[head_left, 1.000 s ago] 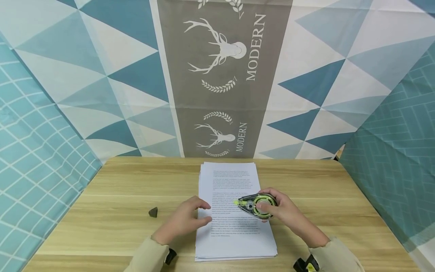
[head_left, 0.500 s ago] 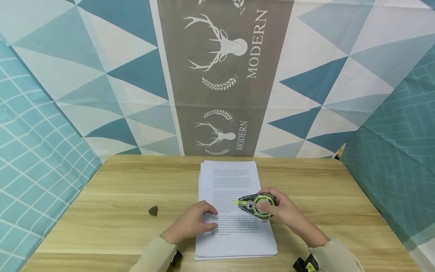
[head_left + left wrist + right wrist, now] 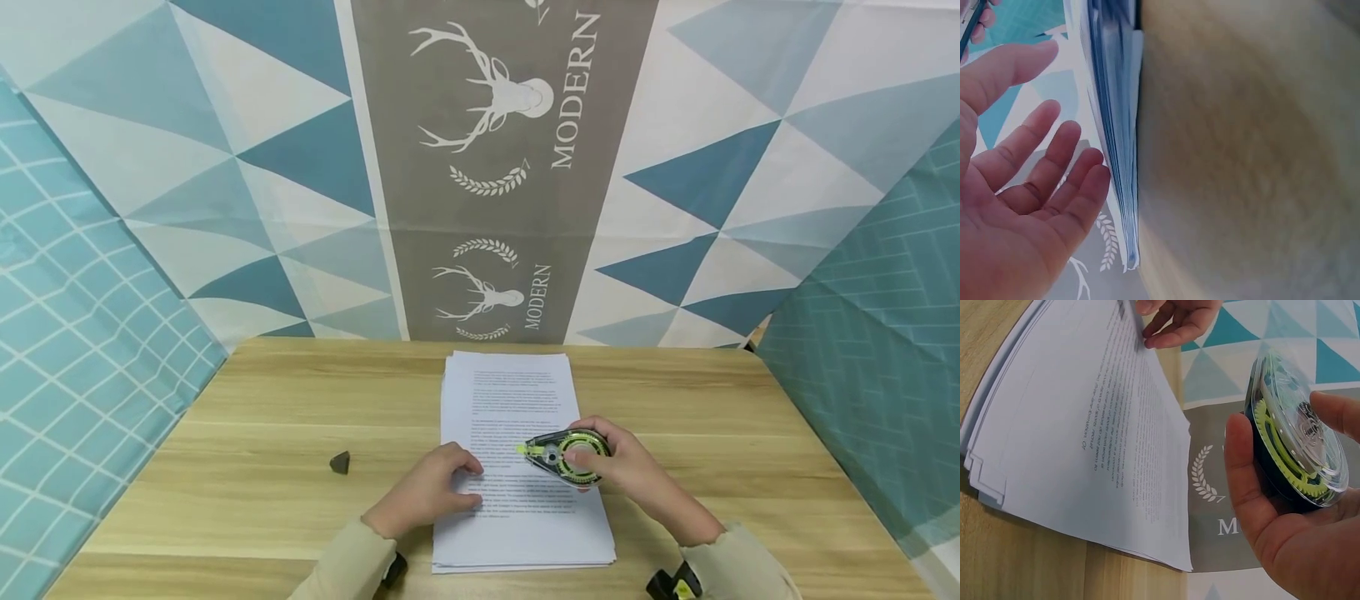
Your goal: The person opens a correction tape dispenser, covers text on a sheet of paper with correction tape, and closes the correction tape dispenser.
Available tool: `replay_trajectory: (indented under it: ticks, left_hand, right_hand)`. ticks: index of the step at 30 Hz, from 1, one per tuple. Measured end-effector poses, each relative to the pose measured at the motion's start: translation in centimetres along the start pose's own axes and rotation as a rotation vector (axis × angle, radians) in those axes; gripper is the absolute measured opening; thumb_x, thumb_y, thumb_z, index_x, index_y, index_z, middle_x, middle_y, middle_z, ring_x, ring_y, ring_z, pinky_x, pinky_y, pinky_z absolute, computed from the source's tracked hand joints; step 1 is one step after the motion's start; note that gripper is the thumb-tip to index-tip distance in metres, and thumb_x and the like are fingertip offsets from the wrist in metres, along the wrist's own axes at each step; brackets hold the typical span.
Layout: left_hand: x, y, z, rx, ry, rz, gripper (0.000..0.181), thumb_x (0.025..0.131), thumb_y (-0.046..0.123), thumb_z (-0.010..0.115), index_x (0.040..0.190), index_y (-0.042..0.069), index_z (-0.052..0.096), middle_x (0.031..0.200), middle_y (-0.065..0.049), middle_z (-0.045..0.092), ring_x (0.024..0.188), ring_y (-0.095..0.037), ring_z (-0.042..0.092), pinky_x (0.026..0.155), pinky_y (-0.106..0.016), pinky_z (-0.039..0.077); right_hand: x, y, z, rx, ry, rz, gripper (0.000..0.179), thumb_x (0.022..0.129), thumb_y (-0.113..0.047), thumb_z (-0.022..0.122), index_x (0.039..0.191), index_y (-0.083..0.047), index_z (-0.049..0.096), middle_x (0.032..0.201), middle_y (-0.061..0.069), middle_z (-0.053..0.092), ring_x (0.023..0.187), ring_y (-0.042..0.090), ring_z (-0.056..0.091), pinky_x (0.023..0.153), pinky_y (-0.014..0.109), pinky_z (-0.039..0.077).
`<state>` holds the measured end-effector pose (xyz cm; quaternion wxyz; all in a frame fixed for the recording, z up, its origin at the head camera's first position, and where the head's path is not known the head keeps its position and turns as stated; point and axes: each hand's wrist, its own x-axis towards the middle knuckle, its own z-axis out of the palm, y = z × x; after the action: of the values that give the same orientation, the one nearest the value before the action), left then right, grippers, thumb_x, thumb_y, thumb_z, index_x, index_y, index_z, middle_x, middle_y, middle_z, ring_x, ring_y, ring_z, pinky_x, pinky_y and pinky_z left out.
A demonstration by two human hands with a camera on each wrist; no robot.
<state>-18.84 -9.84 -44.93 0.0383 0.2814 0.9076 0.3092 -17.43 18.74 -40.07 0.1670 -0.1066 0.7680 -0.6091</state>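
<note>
My right hand holds a correction tape dispenser with a clear case and yellow-green gears, thumb on one face and fingers behind the other. Its yellow-green tip points left, over the printed page. In the right wrist view the dispenser is raised above the paper. A thick stack of printed paper lies in front of me. My left hand is over the stack's left side, thumb and fingers apart with nothing between them. The left wrist view shows the left fingertips close by the edges of the stacked sheets.
A small dark angular piece lies on the wooden table, left of the paper. Patterned cloth with triangles and deer heads hangs behind the table. Teal cloths hang at both sides.
My left hand has moved right and slightly toward me, further over the paper. The right hand keeps its hold on the correction tape almost in place. The head view has shifted slightly.
</note>
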Motion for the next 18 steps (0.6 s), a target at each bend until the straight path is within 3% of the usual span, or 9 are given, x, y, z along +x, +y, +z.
replay_trajectory:
  ticks: [6,18]
  left_hand:
    - [0.17,0.07,0.29,0.052,-0.021,-0.007,0.032,0.069,0.021,0.078,0.095,0.006,0.066,0.092,-0.001,0.06,0.089,-0.016,0.055,0.085,-0.032,0.047]
    - [0.2,0.65,0.32,0.11,-0.067,-0.028,0.034,0.068,0.022,0.078,0.096,0.006,0.067,0.09,0.0,0.056,0.084,-0.011,0.047,0.077,-0.026,0.045]
  right_hand:
    - [0.22,0.18,0.13,-0.008,0.012,0.011,0.046,0.088,-0.02,0.063,0.122,0.005,0.045,0.108,0.02,0.058,0.08,0.02,0.059,0.064,0.033,0.054]
    - [0.67,0.68,0.24,-0.022,0.009,0.019,0.043,0.089,-0.019,0.063,0.12,0.005,0.046,0.107,0.021,0.058,0.08,0.02,0.058,0.065,0.033,0.055]
